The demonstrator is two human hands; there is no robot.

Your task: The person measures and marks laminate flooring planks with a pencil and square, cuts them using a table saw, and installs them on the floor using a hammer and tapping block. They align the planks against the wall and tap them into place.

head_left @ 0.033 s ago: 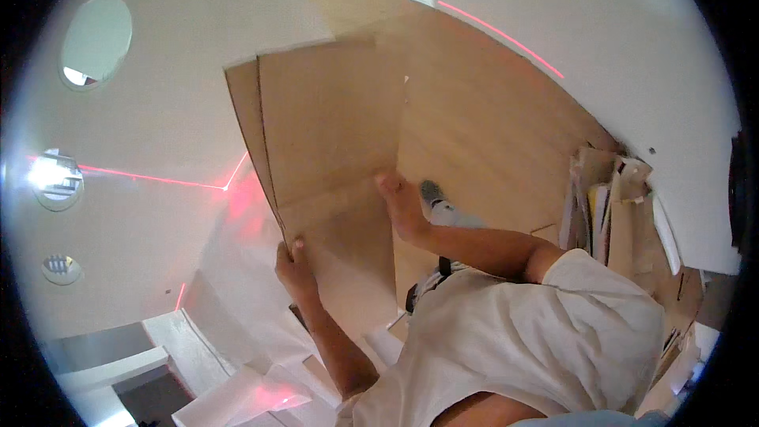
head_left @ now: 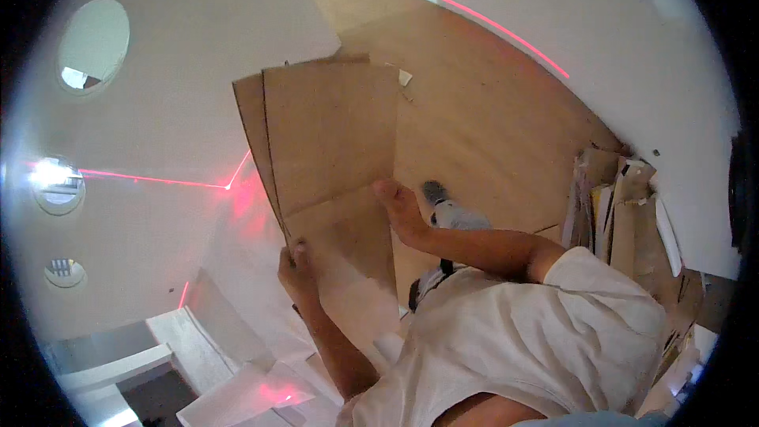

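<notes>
Two or so layered brown cardboard sheets [head_left: 328,130], creased across the middle, are held upright or slightly tilted in front of me. My left hand [head_left: 298,273] grips their left edge low down, thumb toward the near face. My right hand [head_left: 399,209] is closed on the right edge near the crease, a little higher than the left. Part of my fingers is hidden by the cardboard.
Brown floor [head_left: 490,126] meets white walls [head_left: 553,8]; the left wall has round holes [head_left: 93,43] and red laser lines. Cardboard scraps and boards [head_left: 601,205] lean at the right. White sheeting [head_left: 245,379] lies lower left. My foot [head_left: 436,192] is beyond my right hand.
The top of the cardboard has moved slightly down, showing more floor above it. Both hands have shifted a little with it, keeping their grip.
</notes>
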